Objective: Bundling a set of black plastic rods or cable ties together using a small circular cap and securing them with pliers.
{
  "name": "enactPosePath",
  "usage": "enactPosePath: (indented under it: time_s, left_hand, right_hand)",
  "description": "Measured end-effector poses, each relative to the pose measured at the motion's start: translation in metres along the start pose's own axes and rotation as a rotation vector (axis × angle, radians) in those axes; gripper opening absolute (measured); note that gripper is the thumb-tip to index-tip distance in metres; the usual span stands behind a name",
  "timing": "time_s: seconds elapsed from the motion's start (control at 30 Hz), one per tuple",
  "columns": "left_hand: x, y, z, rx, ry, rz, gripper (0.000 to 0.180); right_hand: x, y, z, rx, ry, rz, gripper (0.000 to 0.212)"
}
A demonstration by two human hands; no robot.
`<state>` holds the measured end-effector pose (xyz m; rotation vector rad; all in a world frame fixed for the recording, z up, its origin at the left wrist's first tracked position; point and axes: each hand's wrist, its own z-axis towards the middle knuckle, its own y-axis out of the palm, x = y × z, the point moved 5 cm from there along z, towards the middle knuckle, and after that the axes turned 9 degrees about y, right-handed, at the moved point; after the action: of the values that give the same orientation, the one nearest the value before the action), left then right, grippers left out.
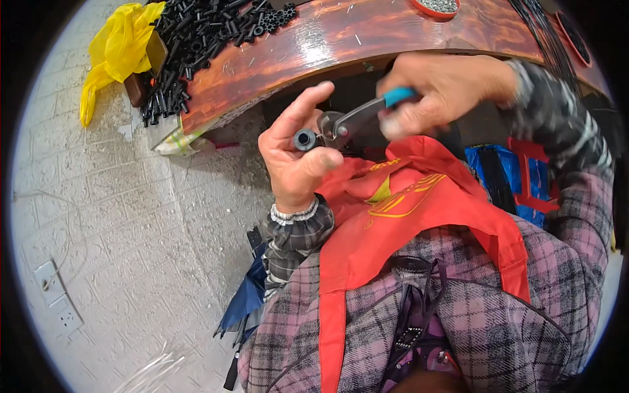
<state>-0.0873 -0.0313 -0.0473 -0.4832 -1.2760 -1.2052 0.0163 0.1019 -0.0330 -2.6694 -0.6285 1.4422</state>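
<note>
My left hand [288, 154] grips a short black cylindrical part [305, 139] between the thumb and the fingers, its round hollow end facing up. Closed round the teal-handled pliers [360, 119] is my right hand [436, 92], slightly smeared by motion. The jaws of the pliers meet the black part's side, beside my left palm; whether they bite on it I cannot tell. A red apron [419, 216] with yellow print spreads below both hands.
A glossy wooden table [262, 65] curves across the top. On it lie heaped black plastic parts [209, 29], a red dish [438, 8] of small metal pieces and thin black strands [540, 36]. A yellow bag [124, 39] hangs at the far left; a dark blue umbrella [246, 295] leans below.
</note>
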Motion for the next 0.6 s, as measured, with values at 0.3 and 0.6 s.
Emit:
enactPosePath:
  time_s: [0.3, 0.6]
  left_hand:
    - [-0.005, 0.005, 0.010, 0.061, -0.056, 0.027, 0.053]
    - [0.008, 0.006, 0.011, 0.061, 0.009, 0.030, 0.049]
  right_hand:
    - [-0.033, -0.015, -0.039, 0.886, -0.447, -0.882, 0.037]
    - [-0.024, -0.015, -0.021, 0.349, -0.236, -0.473, 0.030]
